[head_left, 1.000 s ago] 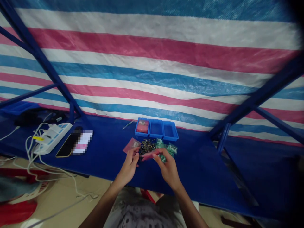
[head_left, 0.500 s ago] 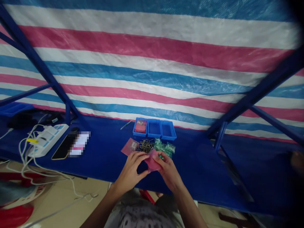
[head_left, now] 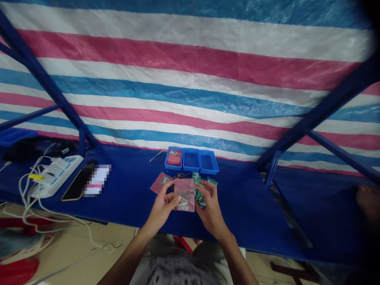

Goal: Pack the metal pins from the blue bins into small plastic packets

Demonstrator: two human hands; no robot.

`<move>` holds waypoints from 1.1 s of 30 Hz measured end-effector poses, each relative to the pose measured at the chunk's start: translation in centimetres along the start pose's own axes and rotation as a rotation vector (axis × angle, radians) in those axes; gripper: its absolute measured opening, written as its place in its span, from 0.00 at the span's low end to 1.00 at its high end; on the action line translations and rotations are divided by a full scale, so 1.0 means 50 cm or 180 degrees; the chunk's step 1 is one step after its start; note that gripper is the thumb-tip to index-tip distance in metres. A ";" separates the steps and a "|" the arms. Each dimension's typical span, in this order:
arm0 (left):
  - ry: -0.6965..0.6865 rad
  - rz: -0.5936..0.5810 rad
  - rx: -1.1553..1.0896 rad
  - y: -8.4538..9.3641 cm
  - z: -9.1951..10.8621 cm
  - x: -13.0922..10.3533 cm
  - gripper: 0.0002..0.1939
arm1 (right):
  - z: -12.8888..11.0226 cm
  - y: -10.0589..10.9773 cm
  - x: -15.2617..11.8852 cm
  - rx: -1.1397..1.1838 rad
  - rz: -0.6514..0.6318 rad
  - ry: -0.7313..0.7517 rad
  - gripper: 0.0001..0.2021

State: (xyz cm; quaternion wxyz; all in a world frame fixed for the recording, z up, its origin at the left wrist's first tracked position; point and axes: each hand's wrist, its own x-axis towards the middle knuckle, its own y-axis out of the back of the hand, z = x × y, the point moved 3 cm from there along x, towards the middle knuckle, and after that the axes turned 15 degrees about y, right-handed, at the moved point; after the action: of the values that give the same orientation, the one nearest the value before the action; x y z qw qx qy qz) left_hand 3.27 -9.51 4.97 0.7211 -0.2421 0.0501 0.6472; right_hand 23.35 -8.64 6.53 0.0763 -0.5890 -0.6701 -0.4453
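Observation:
My left hand [head_left: 162, 206] pinches a small pink plastic bag [head_left: 184, 190] by its left side, thumb on the front. Pale small parts gather in the lower half of this bag, which hangs nearly upright above the table. Just to its right is my right hand [head_left: 209, 206], fingers apart and curved, holding nothing that I can see. Green plastic packets [head_left: 200, 198] lie behind and under the right fingers, partly hidden. Behind the held bag, dark and brassy screw-like pieces [head_left: 180, 176] show only in part. Another pink bag [head_left: 158, 183] lies left of them.
Three joined blue bins [head_left: 191, 159] stand at the back; the left one contains pink bags [head_left: 174, 157]. A pen [head_left: 156, 156] lies beside them. Leftward are a phone [head_left: 77, 184] and a white power strip [head_left: 57, 176] with tangled cables. Blue frame posts [head_left: 273, 170] flank the table.
The pink bag, earlier folded between both hands, now faces me flat in my left hand. My right hand has let go and moved slightly right.

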 end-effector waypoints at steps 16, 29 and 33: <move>-0.2267 0.0753 0.3460 0.050 0.041 -0.048 0.23 | -0.025 -0.074 -0.002 0.3252 0.0022 -0.2424 0.22; -0.0573 -0.0126 0.0960 0.017 0.057 0.019 0.20 | -0.023 -0.015 0.014 0.0600 0.0133 -0.0127 0.17; -0.0589 -0.0298 0.0595 -0.003 0.071 0.028 0.34 | -0.036 -0.006 0.027 -0.0074 -0.0138 0.0432 0.25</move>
State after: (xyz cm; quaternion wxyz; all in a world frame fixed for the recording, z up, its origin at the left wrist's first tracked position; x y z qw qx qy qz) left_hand 2.76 -6.79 7.57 0.7714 -0.1152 0.0321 0.6250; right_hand 21.95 -8.89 8.29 0.1051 -0.5436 -0.6708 -0.4935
